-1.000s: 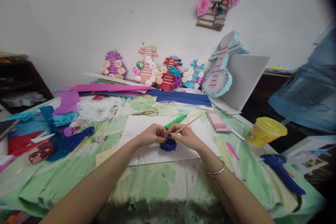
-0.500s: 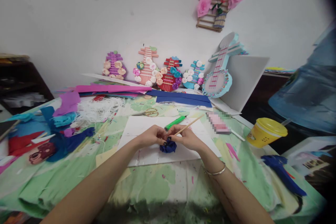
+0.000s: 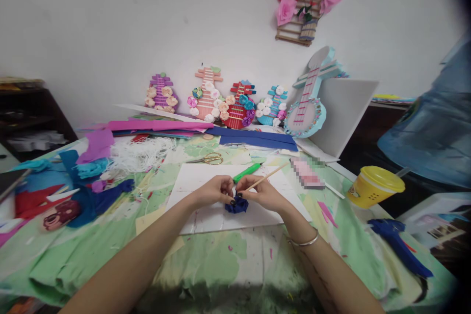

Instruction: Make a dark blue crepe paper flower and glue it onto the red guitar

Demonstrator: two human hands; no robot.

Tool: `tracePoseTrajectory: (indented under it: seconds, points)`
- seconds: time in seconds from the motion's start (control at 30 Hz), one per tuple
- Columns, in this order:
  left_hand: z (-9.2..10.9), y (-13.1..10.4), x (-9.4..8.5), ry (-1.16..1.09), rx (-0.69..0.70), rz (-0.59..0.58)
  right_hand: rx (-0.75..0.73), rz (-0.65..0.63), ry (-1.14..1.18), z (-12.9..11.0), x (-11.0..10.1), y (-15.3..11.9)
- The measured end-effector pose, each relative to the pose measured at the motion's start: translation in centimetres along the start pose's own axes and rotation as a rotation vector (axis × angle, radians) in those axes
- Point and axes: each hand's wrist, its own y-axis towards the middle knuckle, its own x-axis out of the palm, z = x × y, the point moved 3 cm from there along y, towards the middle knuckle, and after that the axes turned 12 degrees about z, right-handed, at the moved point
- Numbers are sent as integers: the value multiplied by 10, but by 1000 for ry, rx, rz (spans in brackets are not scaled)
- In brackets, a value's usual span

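A small dark blue crumpled crepe-paper flower (image 3: 236, 205) sits low over a white board (image 3: 198, 218), between my two hands. My left hand (image 3: 214, 191) pinches its left and upper edge between thumb and curled fingers. From the other side, my right hand (image 3: 264, 195) presses thumb and fingertips on the flower. A thin wooden stick (image 3: 271, 174) lies in the right hand too, slanting up to the right. Just behind the fingers is a green pen-like tool (image 3: 247, 172) on the board. Gold-handled scissors (image 3: 212, 158) lie beyond the board.
Left are white strings (image 3: 142, 153) and coloured paper scraps (image 3: 97, 144). Blue paper strips (image 3: 257, 139) lie at the back, below decorated paper lutes (image 3: 239, 105). To the right are a pink phone-like object (image 3: 308, 174), a yellow lidded cup (image 3: 375, 187) and a blue glue gun (image 3: 401, 245).
The fingertips have shifted slightly on the blue flower, with a small gap opening between the left and right fingers. The stick remains in the right hand.
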Motion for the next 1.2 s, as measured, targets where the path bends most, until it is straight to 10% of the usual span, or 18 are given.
tracePoseTrajectory:
  seconds: [0.43,1.2]
  points:
    - [2,-1,0,36,2,-12,-1,33,3,3,-4,1]
    - [3,2,-12,23,-19,115,83,515,423,9,-42,11]
